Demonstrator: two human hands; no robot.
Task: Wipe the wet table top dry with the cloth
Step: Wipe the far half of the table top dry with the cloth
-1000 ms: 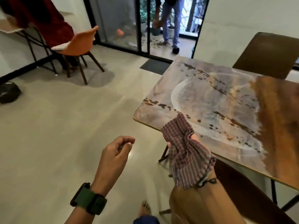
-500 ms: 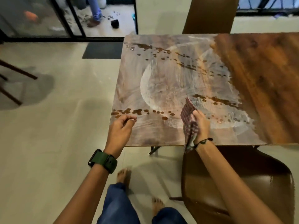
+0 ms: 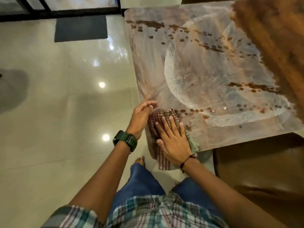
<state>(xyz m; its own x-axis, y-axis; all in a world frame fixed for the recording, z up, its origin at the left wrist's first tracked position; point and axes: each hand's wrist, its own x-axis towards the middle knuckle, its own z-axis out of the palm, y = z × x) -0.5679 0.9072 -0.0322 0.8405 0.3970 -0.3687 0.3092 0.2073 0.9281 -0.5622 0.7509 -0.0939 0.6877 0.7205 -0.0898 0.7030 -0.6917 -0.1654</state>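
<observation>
While we lean over the table's near-left corner, this is what we see:
right hand: our right hand (image 3: 174, 142) lies flat on the cloth (image 3: 162, 120), fingers straight and spread, pressing it down, nothing gripped.
left hand: our left hand (image 3: 141, 116) sits at 9 o'clock of the cloth, at the table edge; fingers relaxed and slightly bent, touching the cloth's left side; motion blur there, so we cannot tell whether it pinches the fabric.
cloth: checked red, bunched on the near-left corner of the table top (image 3: 213, 76); one end hangs over the near edge at 6 o'clock.
table top: milky wet swirls across the left and middle, a line of brown droplets running toward 3 o'clock from the cloth, another toward 12; plain brown wood at the far right.
watch: green watch (image 3: 125, 141) on our left wrist.
chair: brown chair (image 3: 263, 170) at 4 o'clock, just beside the near edge of the table.
mat: dark mat (image 3: 80, 28) on the glossy floor at 11 o'clock.
</observation>
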